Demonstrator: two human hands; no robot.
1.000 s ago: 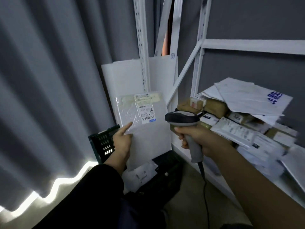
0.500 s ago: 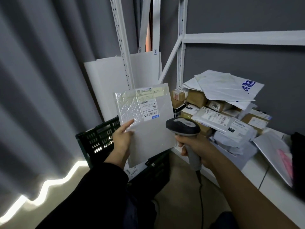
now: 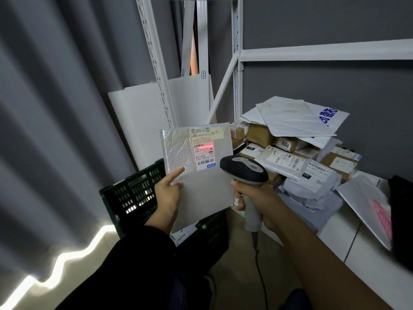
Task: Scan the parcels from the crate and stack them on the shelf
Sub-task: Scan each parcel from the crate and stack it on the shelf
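A red line (image 3: 206, 145) now glows across the label (image 3: 204, 155) on the parcel (image 3: 205, 186), dark half a second ago. The left hand (image 3: 168, 194) pinches the parcel's left edge, holding it upright above the crate (image 3: 134, 194), while the right hand (image 3: 257, 199) grips the scanner (image 3: 244, 170), aimed at it from just beside.

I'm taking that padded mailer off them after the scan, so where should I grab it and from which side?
Probably pinch the padded mailer at its upper left corner from above, thumb in front, fingers behind: it is flat, thin and upright. The left hand holds its lower left edge, the scanner crowds the right side, and the label is left uncovered.
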